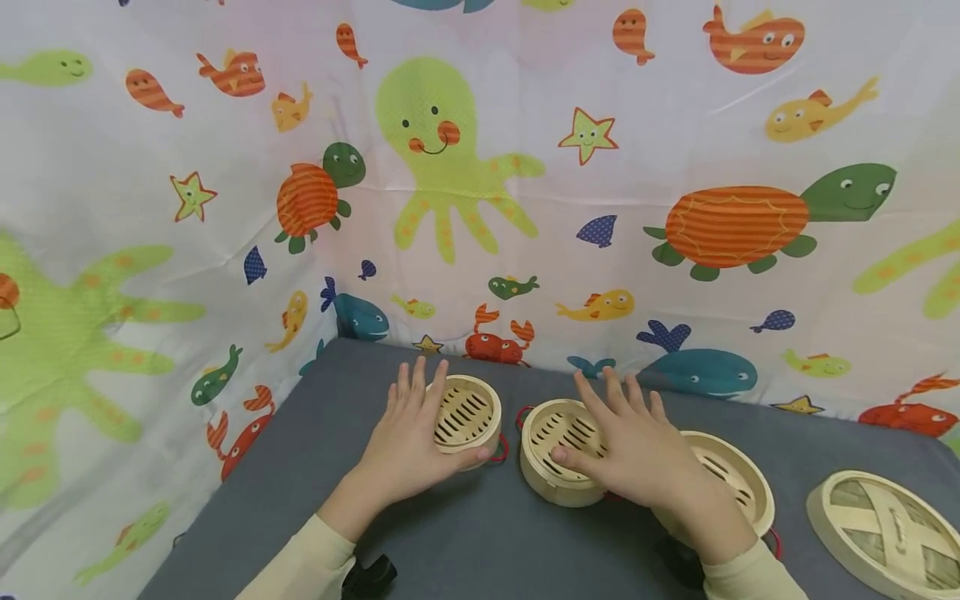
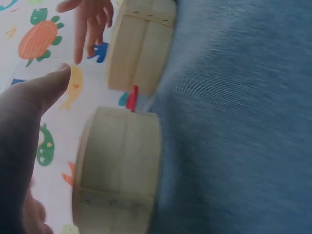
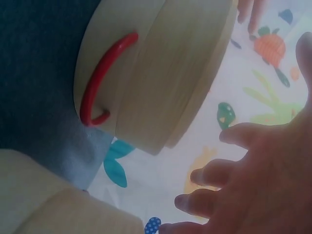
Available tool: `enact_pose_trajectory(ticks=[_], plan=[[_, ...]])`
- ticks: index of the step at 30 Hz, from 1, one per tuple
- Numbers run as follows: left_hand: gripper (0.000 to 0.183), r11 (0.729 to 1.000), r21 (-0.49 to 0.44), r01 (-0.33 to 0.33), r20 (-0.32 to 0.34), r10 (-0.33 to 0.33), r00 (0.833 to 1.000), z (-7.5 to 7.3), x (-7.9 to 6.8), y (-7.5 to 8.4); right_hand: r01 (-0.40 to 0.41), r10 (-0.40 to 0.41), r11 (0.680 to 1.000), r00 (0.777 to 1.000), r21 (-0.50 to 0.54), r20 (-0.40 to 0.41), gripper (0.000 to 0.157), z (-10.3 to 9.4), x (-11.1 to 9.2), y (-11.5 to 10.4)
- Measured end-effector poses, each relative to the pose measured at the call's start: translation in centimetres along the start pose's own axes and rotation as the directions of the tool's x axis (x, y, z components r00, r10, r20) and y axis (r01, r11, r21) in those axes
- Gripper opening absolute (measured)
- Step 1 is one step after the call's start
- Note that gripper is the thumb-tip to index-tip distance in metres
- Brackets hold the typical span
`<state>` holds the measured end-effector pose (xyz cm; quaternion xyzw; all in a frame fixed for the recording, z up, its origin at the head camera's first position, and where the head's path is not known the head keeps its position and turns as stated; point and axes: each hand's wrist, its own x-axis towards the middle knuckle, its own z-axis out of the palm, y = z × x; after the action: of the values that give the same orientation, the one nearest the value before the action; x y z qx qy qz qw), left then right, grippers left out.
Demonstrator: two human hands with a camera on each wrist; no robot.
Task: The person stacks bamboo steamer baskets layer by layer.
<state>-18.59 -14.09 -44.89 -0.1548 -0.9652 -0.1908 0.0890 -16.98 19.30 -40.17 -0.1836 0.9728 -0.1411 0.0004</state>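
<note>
a person's left hand (image 1: 408,446) hovers over the left basket (image 1: 471,417) and the right hand (image 1: 637,446) over the middle basket (image 1: 551,454), fingers extended and released, apparently without contact; both baskets stand on a gray table (image 1: 472,542), a lid (image 1: 896,533) far right.

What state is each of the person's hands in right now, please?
Left hand: open, holding nothing.
Right hand: open and spread, holding nothing.

Smooth, matt wood is seen in the baskets (image 3: 158,73) — glossy plastic in a handle (image 3: 96,75); the table (image 1: 480,546) is covered in matt cloth.
</note>
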Motion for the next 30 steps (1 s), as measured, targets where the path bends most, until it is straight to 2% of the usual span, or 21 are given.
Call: enact_pose_trajectory(ticks=[6, 12, 16, 19, 24, 30], plan=[[0.145, 0.999, -0.036, 0.003, -0.023, -0.004, 1.0, 1.2, -1.2, -0.6, 0.004, -0.004, 1.0, 1.0, 0.001, 0.009, 0.113, 0.5, -0.3, -0.2], [0.148, 0.992, -0.115, 0.053, 0.01, -0.053, 0.999, 1.8, -2.4, -1.1, 0.009, -0.01, 1.0, 0.999, 0.022, 0.043, 0.113, 1.1, -0.3, -0.1], [0.147, 0.981, -0.174, 0.086, 0.038, -0.081, 0.996, 2.1, -2.7, -1.6, 0.013, -0.017, 0.999, 0.997, 0.052, 0.074, 0.119, 1.3, -0.2, 0.0], [0.144, 0.961, -0.25, 0.115, 0.044, -0.107, 0.993, 2.3, -2.6, -2.1, 0.014, -0.021, 0.997, 0.995, 0.077, 0.092, 0.126, 1.4, -0.1, 0.2], [0.141, 0.914, -0.381, 0.14, 0.034, -0.137, 0.99, 2.5, -2.7, -2.9, 0.018, -0.035, 0.992, 0.989, 0.122, 0.141, 0.133, 1.4, 0.0, 0.8], [0.142, 0.875, -0.453, 0.169, 0.014, -0.183, 0.983, 2.9, -2.8, -3.6, 0.01, -0.061, 0.97, 0.977, 0.244, 0.203, 0.135, 1.3, 0.1, 1.5]])
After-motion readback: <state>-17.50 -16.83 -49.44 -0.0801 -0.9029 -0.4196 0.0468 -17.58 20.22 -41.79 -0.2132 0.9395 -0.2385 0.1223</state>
